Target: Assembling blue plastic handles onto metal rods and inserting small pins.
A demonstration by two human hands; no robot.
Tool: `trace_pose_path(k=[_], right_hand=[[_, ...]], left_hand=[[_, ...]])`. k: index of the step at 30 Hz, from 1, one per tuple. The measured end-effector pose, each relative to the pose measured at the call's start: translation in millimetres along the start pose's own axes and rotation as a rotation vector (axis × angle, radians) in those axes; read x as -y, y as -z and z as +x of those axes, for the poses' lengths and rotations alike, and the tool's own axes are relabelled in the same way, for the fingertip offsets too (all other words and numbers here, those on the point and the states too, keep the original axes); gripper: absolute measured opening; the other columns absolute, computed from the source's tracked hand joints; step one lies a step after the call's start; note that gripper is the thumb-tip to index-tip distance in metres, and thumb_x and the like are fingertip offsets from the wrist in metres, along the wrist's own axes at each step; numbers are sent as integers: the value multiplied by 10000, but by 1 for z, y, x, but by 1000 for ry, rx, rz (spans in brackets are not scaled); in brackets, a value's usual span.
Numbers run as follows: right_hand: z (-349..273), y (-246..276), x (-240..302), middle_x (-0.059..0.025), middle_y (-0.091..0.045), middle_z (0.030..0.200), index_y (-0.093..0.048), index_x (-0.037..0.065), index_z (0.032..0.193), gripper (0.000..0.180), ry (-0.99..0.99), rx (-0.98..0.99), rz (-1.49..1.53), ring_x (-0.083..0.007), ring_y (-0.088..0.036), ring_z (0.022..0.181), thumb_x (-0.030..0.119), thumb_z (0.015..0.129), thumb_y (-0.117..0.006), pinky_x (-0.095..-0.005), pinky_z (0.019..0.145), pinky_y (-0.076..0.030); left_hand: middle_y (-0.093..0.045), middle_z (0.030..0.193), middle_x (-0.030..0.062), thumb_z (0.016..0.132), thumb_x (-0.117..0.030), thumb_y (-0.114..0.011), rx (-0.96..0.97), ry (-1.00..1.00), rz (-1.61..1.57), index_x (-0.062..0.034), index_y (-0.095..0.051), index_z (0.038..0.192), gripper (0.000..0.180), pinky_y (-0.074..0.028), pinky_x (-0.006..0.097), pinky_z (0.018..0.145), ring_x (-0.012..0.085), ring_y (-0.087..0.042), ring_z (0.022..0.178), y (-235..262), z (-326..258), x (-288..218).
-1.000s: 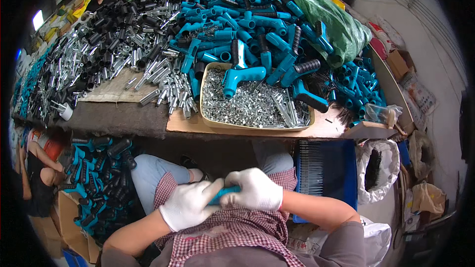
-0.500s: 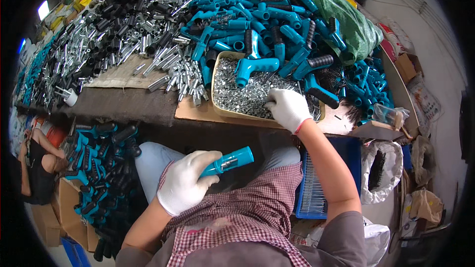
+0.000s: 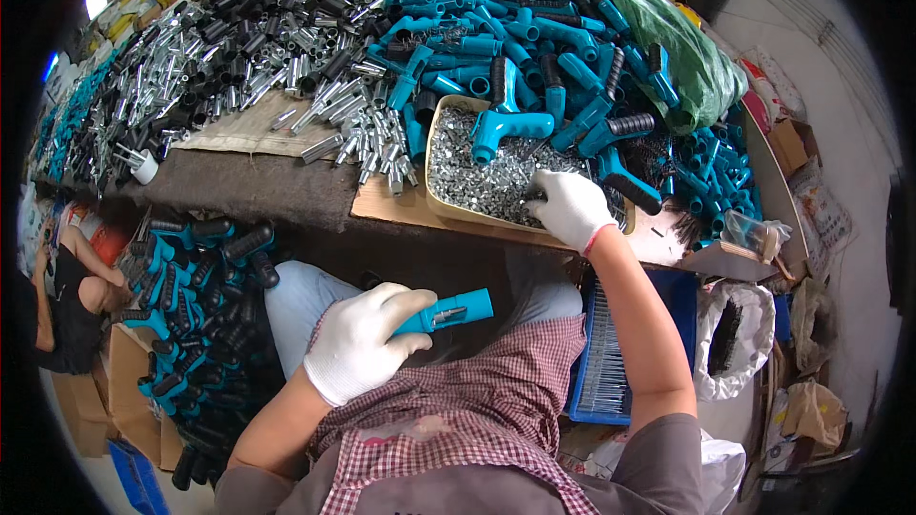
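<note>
My left hand, in a white glove, grips a teal plastic housing over my lap. The housing's open round end points right, and a slot in its side shows a metal part inside. At the bench edge, my white-gloved right hand is over a cream tray filled with small shiny metal pieces. Its fingers are curled together at the pieces; what they pinch is hidden. A teal pistol-shaped housing with a black grip lies across the tray's far side.
Teal housings heap behind the tray, with metal tubes to the left. Black-gripped housings pile left of my legs. A blue bin of metal rods stands right. Another person sits far left.
My view has shifted slightly, moving the bench rightward in the picture. My right hand stays at the metal pieces with fingers curled; the housing in my left hand has turned slightly toward level.
</note>
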State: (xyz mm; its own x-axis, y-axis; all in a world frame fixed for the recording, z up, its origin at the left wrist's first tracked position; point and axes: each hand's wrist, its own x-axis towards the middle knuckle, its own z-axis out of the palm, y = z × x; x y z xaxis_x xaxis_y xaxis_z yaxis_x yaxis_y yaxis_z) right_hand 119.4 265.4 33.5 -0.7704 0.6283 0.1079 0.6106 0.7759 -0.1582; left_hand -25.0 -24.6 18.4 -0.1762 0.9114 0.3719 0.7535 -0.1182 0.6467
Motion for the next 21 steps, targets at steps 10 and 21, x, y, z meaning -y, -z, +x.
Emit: trace_pose_path(k=[10, 21], right_hand=[[7, -7, -22, -188, -701, 851, -682, 13, 931, 190, 61, -132, 173, -318, -691, 783, 181, 849, -648, -420, 688, -524], [-39, 7, 53, -103, -698, 833, -695, 12, 895, 159, 208, 114, 988, -180, -664, 721, 144, 824, -642, -306, 682, -544]], left_hand=[[-669, 977, 103, 703, -146, -792, -11, -6, 19, -79, -657, 1087, 413, -542, 390, 712, 317, -666, 834, 1, -3, -1], [-657, 901, 84, 690, -182, -798, 20, -94, 153, -92, -633, 1161, 507, -531, 374, 669, 282, -656, 777, 6, -4, 6]])
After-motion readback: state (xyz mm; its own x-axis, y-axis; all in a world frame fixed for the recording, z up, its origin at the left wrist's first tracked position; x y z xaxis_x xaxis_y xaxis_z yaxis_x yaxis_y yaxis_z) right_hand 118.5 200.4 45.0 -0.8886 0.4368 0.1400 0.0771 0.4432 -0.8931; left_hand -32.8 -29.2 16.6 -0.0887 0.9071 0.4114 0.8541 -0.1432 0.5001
